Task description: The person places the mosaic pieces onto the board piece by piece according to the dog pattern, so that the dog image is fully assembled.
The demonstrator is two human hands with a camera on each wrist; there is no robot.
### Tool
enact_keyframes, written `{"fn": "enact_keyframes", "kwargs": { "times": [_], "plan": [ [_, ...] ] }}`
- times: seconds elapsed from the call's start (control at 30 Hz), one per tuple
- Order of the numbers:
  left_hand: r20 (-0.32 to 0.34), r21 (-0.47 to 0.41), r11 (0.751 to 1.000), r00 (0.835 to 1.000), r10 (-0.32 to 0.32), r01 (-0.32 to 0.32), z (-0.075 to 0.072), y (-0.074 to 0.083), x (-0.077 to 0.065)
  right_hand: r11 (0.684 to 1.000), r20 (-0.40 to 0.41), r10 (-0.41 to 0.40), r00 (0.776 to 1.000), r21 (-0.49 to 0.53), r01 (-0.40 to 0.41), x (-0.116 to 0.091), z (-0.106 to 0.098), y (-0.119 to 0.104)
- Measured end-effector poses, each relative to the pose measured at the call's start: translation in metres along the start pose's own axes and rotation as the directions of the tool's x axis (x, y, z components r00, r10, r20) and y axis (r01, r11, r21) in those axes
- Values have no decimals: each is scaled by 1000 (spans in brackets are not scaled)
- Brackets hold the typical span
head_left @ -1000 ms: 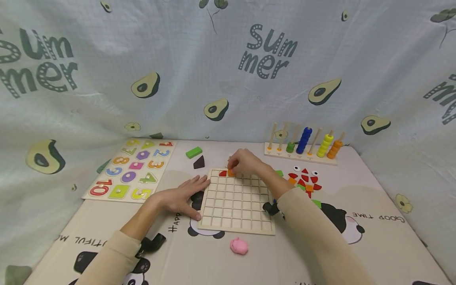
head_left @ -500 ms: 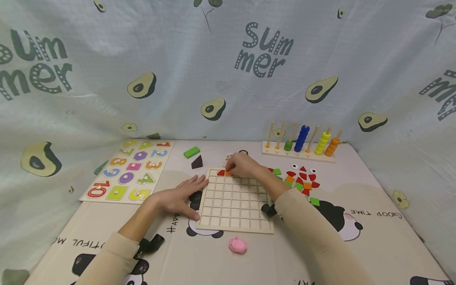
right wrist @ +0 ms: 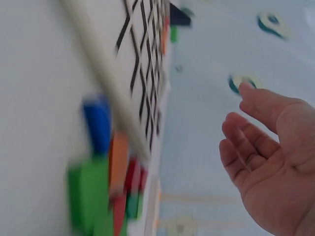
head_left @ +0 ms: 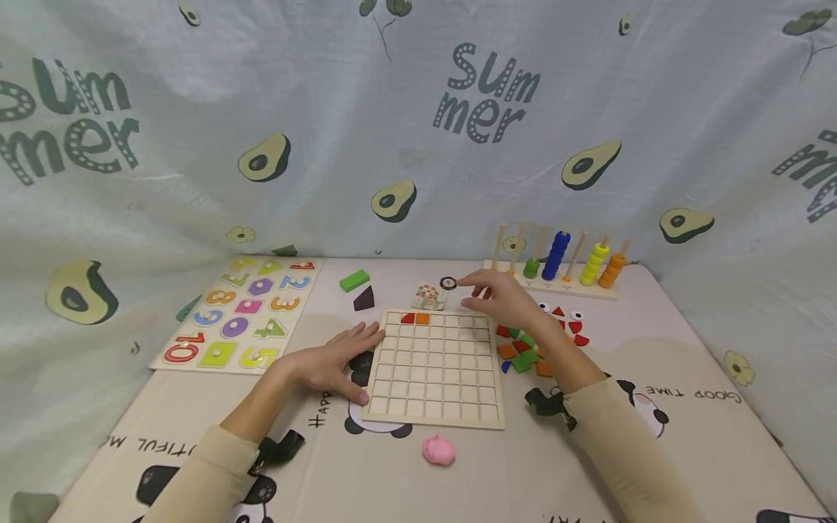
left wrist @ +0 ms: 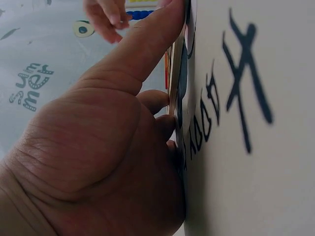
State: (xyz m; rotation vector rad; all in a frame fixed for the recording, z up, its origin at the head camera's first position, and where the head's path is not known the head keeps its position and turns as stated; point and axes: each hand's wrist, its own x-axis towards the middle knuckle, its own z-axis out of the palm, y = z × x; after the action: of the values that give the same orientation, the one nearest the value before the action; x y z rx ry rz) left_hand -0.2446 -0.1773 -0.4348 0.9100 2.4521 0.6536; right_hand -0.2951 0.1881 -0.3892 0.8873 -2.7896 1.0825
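Observation:
A wooden grid board (head_left: 434,378) lies flat in the middle of the table. In its top row sit a red piece (head_left: 408,318) with one curved edge and an orange square tile (head_left: 422,319), side by side at the left. My left hand (head_left: 333,363) rests along the board's left edge, fingers straight and thumb spread toward the lower corner. Past the board's upper right corner hovers my right hand (head_left: 500,294), fingers loosely extended and holding nothing; the right wrist view shows its bare palm. Below it, a pile of colored tiles (head_left: 523,361) lies beside the board, partly covered by the forearm.
Behind the board are a patterned card (head_left: 429,296), a round black-rimmed disc (head_left: 447,283), a green block (head_left: 354,280) and a dark block (head_left: 364,298). A number puzzle (head_left: 219,351) lies left, a bead counting rack (head_left: 588,290) back right, a pink pig figure (head_left: 439,451) in front.
My right hand has let go of the orange square tile in the top row and moved right, off the board toward the tile pile. The left hand stays at the board's edge.

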Motion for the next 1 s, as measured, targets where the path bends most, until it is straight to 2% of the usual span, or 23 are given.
{"fn": "enact_keyframes", "kwargs": {
  "times": [0.2, 0.4, 0.53, 0.73, 1.0],
  "plan": [
    [-2, 0, 1000, 1000, -4, 4, 0, 1, 1, 996, -93, 85, 992, -9, -86, -42, -36, 35],
    [-3, -9, 1000, 1000, -14, 13, 1, 1, -1, 968, -131, 241, 962, -42, -248, -57, -61, 61],
    [-4, -17, 1000, 1000, -9, 9, 2, 2, 0, 943, -71, 322, 944, -65, -326, -65, -64, 77],
    [-2, -18, 1000, 1000, -20, 20, 2, 3, 0, 933, 87, 350, 933, -122, -338, -66, -54, 96],
    [-2, -9, 1000, 1000, -23, 23, 2, 2, 1, 930, 90, 348, 933, -156, -332, -64, -52, 96]
  ]
}}
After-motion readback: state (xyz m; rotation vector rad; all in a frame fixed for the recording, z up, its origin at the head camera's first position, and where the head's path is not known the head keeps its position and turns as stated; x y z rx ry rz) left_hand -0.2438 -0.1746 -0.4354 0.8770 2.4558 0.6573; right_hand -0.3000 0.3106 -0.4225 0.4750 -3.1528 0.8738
